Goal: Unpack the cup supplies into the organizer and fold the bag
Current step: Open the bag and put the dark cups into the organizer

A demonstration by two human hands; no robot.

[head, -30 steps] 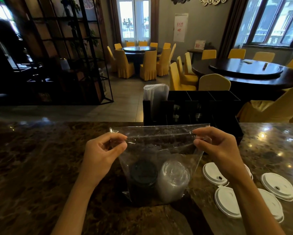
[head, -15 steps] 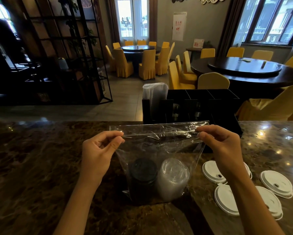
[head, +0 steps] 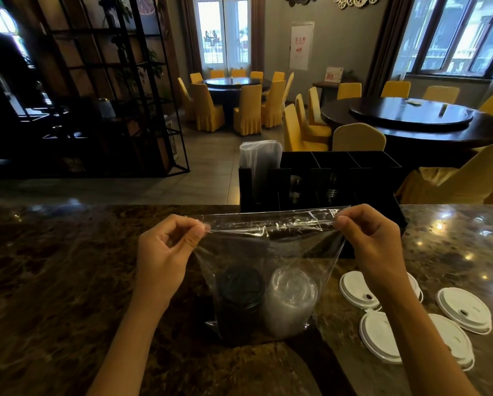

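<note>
The fingers (head: 195, 232) of the left hand (head: 165, 252) are curled, thumb against forefinger, pinching the left top corner of a clear plastic bag (head: 268, 252). The right hand (head: 373, 244) mirrors it, its fingers (head: 343, 221) nipped shut on the right top corner. Both wrists are raised above the desk (head: 68, 281), forearms reaching in from the near edge, and the bag's mouth is drawn taut between them in a crinkled, glossy strip.

The bag hangs thin and transparent, narrowing downward, its base resting on the desk. Inside stand two round stacks side by side: black lids (head: 239, 292) on the left, clear ribbed plastic lids (head: 292, 298) on the right.

The desk is polished dark brown marble with mottled veins and bright glints. Flat white round lids (head: 463, 310) with small sip holes lie near the right forearm. Just beyond the bag sits a black compartmented organizer (head: 339, 167), a sleeve of clear cups (head: 259, 164) upright in its left slot.
</note>
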